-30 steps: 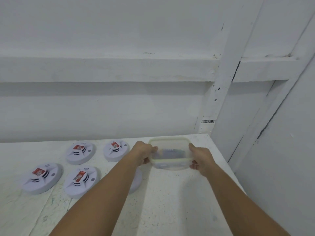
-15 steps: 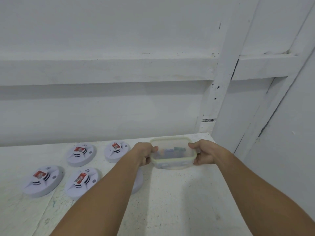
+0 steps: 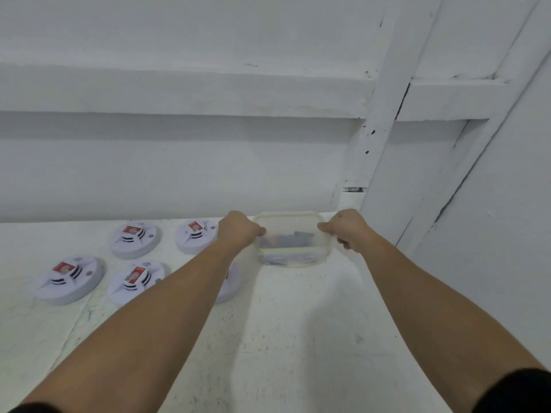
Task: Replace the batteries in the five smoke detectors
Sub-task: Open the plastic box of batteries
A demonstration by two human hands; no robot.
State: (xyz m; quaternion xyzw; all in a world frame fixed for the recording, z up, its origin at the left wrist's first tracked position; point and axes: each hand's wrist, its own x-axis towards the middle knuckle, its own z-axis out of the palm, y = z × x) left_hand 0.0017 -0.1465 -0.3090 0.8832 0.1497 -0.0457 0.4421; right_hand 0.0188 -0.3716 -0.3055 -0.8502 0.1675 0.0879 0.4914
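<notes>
A clear plastic container (image 3: pixel 290 257) with dark batteries inside sits at the far right of the white table (image 3: pixel 298 338). My left hand (image 3: pixel 238 231) grips its left rim and my right hand (image 3: pixel 347 228) grips its right rim. Several round white smoke detectors lie to the left, each with a red-labelled battery on top: one at the far left (image 3: pixel 68 278), one in front (image 3: pixel 135 280), two behind (image 3: pixel 135 238) (image 3: pixel 195 235). Another detector (image 3: pixel 231 281) is mostly hidden under my left forearm.
A white wall (image 3: pixel 179 159) rises right behind the table. A white post (image 3: pixel 375 129) and a slanted white panel (image 3: pixel 492 204) close off the right side, next to the container. Bare tabletop lies between my forearms.
The container has moved a little farther back and to the right, towards the corner. Both hands stay on its rim, and my right hand has shifted from its side to the back right corner.
</notes>
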